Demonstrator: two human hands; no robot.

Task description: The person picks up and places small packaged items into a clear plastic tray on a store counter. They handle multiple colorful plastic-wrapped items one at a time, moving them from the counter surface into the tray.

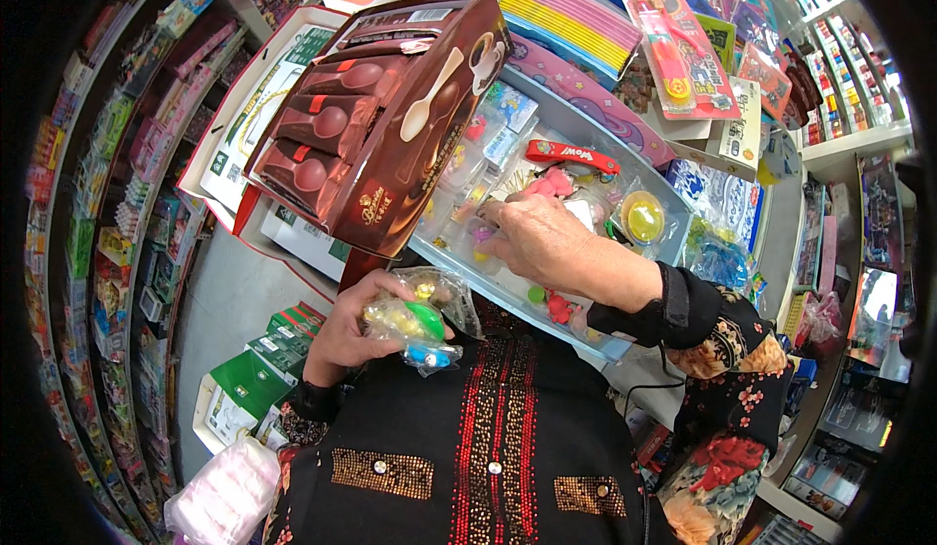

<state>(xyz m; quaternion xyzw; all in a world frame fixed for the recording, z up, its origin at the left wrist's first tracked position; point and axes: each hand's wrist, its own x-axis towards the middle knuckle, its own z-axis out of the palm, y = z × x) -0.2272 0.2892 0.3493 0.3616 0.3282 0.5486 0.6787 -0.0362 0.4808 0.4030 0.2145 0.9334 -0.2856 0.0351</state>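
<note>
Clear-bagged small toys [427, 319], with green, yellow and blue parts, are in my left hand [355, 329], close to my chest. To the right, my right hand [545, 241] reaches into a light-blue tray [679, 234] with its fingertips drawn together among small toys. Whether something is pinched there is hidden by the fingers. Just beyond the knuckles lie a pink rubbery toy [554, 181] and a red wrist strap [572, 156] with lettering. A yellow round toy in a clear wrapper [646, 216] sits at the tray's right end. Nearer me is a small red figure [560, 308].
A brown carton of wrapped spoon-shaped items [421, 157] leans over the tray's left end. Behind the tray stand a pack of pink and yellow sticks [571, 22] and a red blister-packed toy [681, 51]. Stocked shelves [110, 252] curve along the left; green boxes [256, 380] sit low.
</note>
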